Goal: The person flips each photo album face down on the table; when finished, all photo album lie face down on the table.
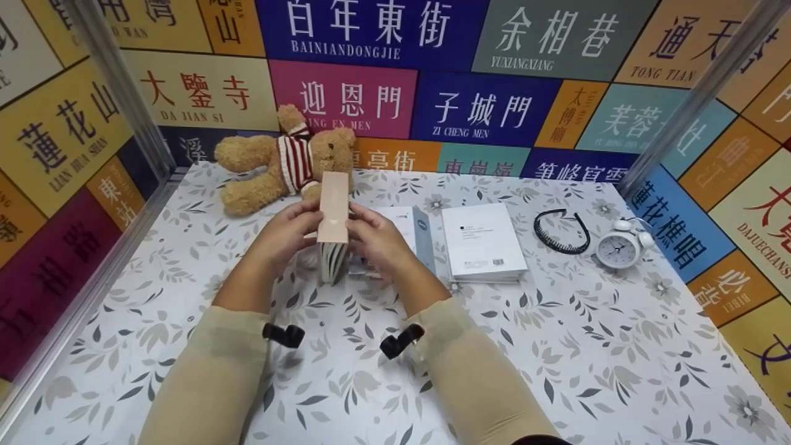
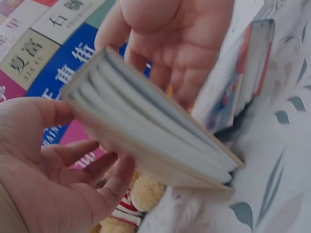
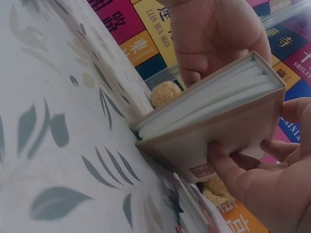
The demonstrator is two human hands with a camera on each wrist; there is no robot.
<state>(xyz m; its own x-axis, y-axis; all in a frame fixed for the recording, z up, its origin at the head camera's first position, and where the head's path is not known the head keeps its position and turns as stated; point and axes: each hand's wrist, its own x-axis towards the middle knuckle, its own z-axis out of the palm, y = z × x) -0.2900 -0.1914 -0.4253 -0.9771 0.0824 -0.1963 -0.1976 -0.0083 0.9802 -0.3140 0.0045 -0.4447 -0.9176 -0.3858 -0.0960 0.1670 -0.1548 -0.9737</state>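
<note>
A thick hardcover book (image 1: 334, 207) with a pale pink-beige cover stands upright on the table, its spine turned up toward the head camera. My left hand (image 1: 285, 233) holds it from the left, and my right hand (image 1: 378, 240) holds it from the right. In the left wrist view the page edges (image 2: 155, 116) show between the covers, slightly fanned. Fingertips of the right hand (image 3: 257, 179) lie against one cover in the right wrist view, near a small reddish patch on it. Parts of both covers are hidden behind the hands.
Behind the book lies a teddy bear (image 1: 295, 159) in a striped shirt. Right of my right hand, a book with a blue-grey edge (image 1: 423, 232) lies partly covered, then a white book (image 1: 485, 241). Farther right are a black headband (image 1: 549, 247) and a white alarm clock (image 1: 618, 248). Printed panels enclose the table.
</note>
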